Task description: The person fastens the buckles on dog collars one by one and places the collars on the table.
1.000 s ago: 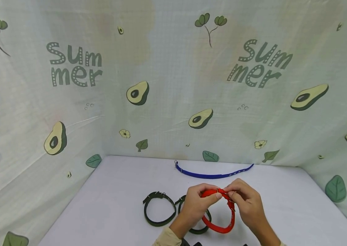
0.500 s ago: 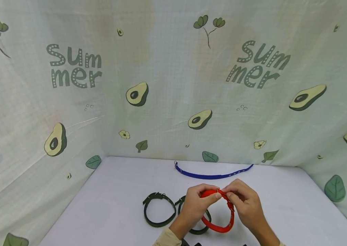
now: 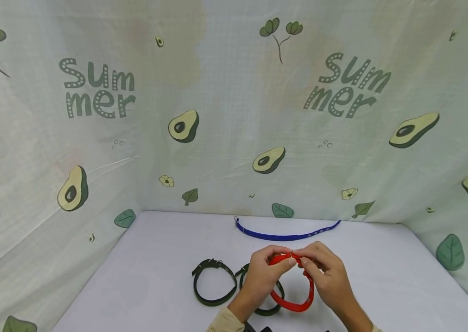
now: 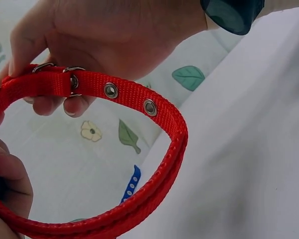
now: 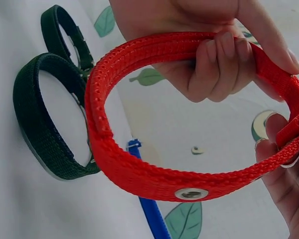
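A red dog collar (image 3: pixel 296 307) is buckled into a loop and hangs between both hands above the table. My left hand (image 3: pixel 260 275) pinches its upper left part; in the right wrist view its fingers curl round the band (image 5: pixel 124 162). My right hand (image 3: pixel 328 275) pinches the strap at the top, close to the left fingertips. Metal eyelets (image 4: pixel 111 90) and the buckle (image 4: pixel 74 79) show in the left wrist view. Fingers partly cover the top of the loop.
Two dark green collars, one whole loop (image 3: pixel 213 302) and one partly behind the left forearm (image 3: pixel 268 312), lie on the white table (image 3: pixel 134 281). A blue collar (image 3: pixel 277 238) lies stretched out near the back. A printed cloth (image 3: pixel 225 115) hangs behind and at both sides.
Both hands and the red collar have shifted slightly left. My right fingers have closed in on the left fingertips at the top of the loop. The other collars lie still.
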Demonstrator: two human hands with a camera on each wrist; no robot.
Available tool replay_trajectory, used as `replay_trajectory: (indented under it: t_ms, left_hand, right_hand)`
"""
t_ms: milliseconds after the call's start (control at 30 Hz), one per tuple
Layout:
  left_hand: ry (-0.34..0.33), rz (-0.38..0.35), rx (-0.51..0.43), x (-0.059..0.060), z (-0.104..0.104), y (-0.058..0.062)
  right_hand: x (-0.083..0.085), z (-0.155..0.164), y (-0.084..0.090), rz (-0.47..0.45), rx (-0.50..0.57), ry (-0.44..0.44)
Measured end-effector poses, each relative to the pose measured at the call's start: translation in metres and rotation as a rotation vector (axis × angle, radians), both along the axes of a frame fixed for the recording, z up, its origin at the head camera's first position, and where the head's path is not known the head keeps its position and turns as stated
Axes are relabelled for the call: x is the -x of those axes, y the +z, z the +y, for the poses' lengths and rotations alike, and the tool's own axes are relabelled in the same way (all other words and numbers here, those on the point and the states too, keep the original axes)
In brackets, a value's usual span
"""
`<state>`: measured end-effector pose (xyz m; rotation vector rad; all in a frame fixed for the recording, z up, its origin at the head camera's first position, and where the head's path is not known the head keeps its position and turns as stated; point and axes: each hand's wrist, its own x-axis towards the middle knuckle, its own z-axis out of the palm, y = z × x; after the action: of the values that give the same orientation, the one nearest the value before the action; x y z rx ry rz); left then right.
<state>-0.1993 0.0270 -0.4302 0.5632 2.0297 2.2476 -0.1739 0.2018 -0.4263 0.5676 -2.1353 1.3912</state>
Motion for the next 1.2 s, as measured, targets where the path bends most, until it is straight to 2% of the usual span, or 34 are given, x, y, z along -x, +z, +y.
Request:
replay_trajectory:
  t_ms: [233,400,667,1000,1200]
  left_hand:
    - [0.057,-0.039,-0.007,0.002,-0.003,0.002]
    - [0.083,-0.058,-0.037,0.005,-0.005,0.001]
    - [0.09,-0.076,-0.058,0.005,-0.005,-0.001]
    - [0.116,-0.115,-0.054,0.0,-0.001,-0.004]
    - [0.126,-0.123,-0.033,-0.004,0.002,-0.007]
  right_hand:
    - [-0.001,-0.005,-0.001,-0.004,-0.001,-0.049]
    - [-0.001,-0.008,-0.002,-0.061,-0.014,-0.106]
    - [0.005,-0.007,-0.007,0.016,-0.038,-0.064]
    - [0.0,-0.007,-0.017,0.012,-0.031,-0.075]
    - [-0.004,-0.006,-0.021,0.004,-0.023,-0.045]
